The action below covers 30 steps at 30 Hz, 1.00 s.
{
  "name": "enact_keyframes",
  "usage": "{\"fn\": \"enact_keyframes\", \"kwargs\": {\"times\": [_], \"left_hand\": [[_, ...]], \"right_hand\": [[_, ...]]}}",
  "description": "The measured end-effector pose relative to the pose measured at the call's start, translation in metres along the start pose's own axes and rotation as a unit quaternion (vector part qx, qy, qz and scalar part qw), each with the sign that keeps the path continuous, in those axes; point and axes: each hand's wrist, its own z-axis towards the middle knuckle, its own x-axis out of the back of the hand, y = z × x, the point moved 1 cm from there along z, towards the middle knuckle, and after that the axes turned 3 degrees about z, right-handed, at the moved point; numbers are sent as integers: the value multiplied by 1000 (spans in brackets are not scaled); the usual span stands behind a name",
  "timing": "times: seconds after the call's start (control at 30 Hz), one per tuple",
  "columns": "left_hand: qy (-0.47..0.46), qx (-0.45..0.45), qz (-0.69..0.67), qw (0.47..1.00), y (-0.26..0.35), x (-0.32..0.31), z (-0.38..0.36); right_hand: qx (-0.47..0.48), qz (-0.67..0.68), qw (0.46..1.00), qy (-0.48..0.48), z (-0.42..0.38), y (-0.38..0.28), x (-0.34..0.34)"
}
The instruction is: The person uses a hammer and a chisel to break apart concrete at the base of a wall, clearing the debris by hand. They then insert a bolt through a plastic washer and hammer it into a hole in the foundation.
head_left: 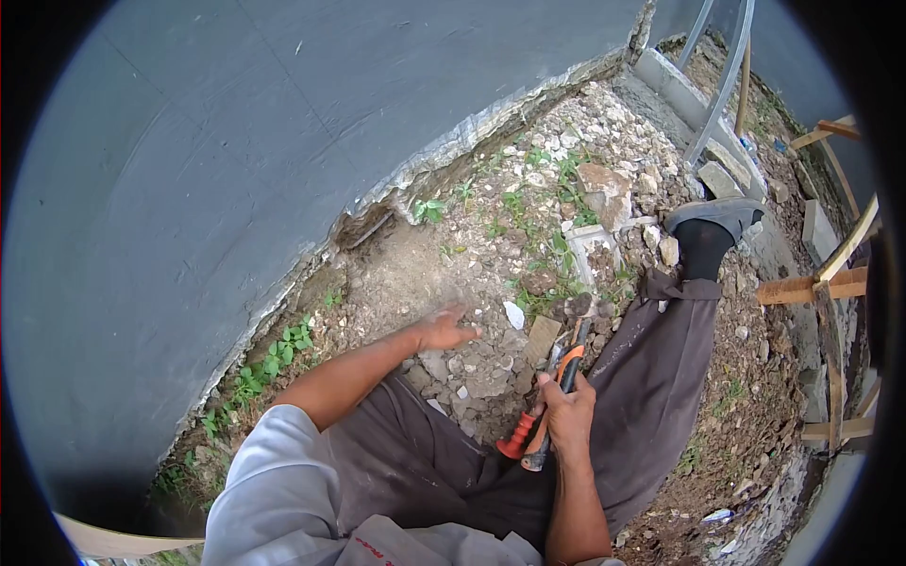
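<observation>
The person sits on rubble-strewn ground [396, 278], whose upper-left edge meets the broken, ragged foot of a grey wall [217, 160]. The left hand [440, 331] reaches out over broken soil and stones, its fingers loosely spread with nothing visible between them and the thumb set apart (the fingertips are blurred, so I cannot tell whether they touch the dirt). The right hand [569, 412], nearer the lap, has its fingers wrapped around a hammer [572, 357] with an orange-and-black handle, held slantwise over the dark trousers [651, 377]. A tool with a red grip [516, 436] lies alongside that handle, close against the same hand, its grip pointing down toward the lap. Just above the hammer and to its left sits a flat tan piece [542, 340], with a white chip [513, 315] between it and the left hand. Toward the ground's upper-right corner lie a large stone [604, 193] and the person's outstretched foot in a grey shoe [722, 213]. Small green plants [283, 353] grow along the wall's foot, and pieces of timber [812, 287] stand by the right edge.
</observation>
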Motion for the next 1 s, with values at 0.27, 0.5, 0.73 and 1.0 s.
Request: {"fn": "enact_keyframes", "kwargs": {"times": [0.27,0.5,0.73,1.0], "left_hand": [[15,-54,75,996,70,-7,-92],[26,-28,38,999,82,-36,-93],[-32,-32,-18,999,129,-95,-69],[103,121,-61,985,143,-166,-32]], "right_hand": [[110,55,990,76,5,-17,24],[70,127,981,130,15,-14,36],[64,132,982,114,15,-14,39],[57,108,988,90,14,-10,33]]}}
